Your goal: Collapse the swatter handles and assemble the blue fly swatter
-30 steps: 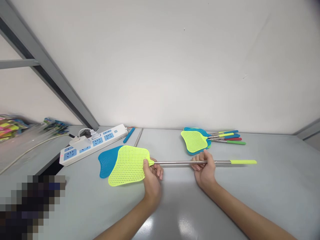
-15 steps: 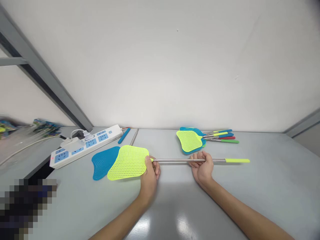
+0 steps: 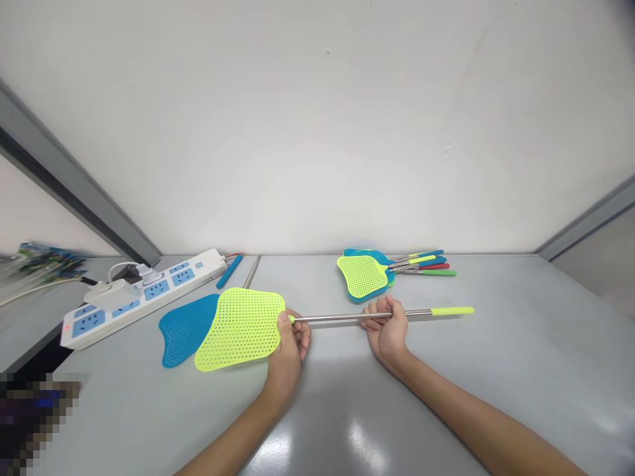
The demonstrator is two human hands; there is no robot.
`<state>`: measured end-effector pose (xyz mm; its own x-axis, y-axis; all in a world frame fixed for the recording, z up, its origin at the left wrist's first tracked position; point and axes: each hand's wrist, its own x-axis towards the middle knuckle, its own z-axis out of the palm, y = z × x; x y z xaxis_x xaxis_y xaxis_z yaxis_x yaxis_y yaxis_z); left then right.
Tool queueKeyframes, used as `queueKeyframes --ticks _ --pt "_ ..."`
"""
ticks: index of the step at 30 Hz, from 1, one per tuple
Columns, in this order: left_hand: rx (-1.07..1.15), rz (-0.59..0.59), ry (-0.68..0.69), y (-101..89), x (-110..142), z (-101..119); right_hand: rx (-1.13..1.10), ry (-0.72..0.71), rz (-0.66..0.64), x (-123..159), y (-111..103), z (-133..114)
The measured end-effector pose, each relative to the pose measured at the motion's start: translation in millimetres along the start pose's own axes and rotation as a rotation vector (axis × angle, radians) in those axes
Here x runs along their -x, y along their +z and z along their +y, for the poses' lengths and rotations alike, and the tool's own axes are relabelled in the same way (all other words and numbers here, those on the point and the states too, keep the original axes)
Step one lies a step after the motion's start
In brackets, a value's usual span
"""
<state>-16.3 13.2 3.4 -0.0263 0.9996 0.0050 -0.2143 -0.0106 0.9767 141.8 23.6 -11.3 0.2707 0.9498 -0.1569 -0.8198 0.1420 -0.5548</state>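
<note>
Spanning the view from side to side, the grey desk (image 3: 520, 357) ends at its rear edge against the pale wall (image 3: 347, 145), with a metal frame (image 3: 590, 218) at the right rear corner. Open desk surface extends to the right of the held assembly and between the two forearms. At the left, the white power strip (image 3: 143, 301) runs diagonally and limits the room on that side. At the rear, a stack of fly swatters (image 3: 364, 276) lies just behind the right hand (image 3: 389, 334), handles directed right. The yellow-green swatter (image 3: 243, 328) is positioned crosswise in front of the stack: head left, metal rod (image 3: 337, 318) roughly level, yellow-green handle (image 3: 452, 311) projecting free at right. The left hand (image 3: 288, 350) is closed at the head-to-rod joint, thumb on the head, fingers curled beneath. The right hand is closed around the rod short of the handle, fingers curled. A blue swatter head (image 3: 186, 330) lies partly covered by the held head; contact between the two heads cannot be determined.
</note>
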Motion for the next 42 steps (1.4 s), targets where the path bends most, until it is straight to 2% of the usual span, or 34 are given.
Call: queueKeyframes --ticks 7,15,22,26,34,42 --pt "0.049 -0.005 -0.007 -0.2 -0.1 -0.5 0.011 -0.023 0.004 2.5 0.9 3.2" --pt "0.100 0.019 0.016 0.2 -2.4 -2.6 0.045 -0.002 -0.057 2.1 1.1 3.5" --pt "0.219 0.158 0.013 4.5 -4.4 1.8 0.079 0.033 -0.077 0.3 4.3 3.4" --pt "0.236 0.196 0.042 4.7 -4.8 4.8 0.100 0.026 -0.096 -0.4 4.7 4.0" --pt "0.210 0.195 0.024 3.6 -4.2 6.5 0.260 0.043 -0.171 3.5 8.2 6.7" --pt "0.139 0.079 0.072 6.1 4.4 6.3 0.311 0.155 -0.272 25.3 11.4 18.7"
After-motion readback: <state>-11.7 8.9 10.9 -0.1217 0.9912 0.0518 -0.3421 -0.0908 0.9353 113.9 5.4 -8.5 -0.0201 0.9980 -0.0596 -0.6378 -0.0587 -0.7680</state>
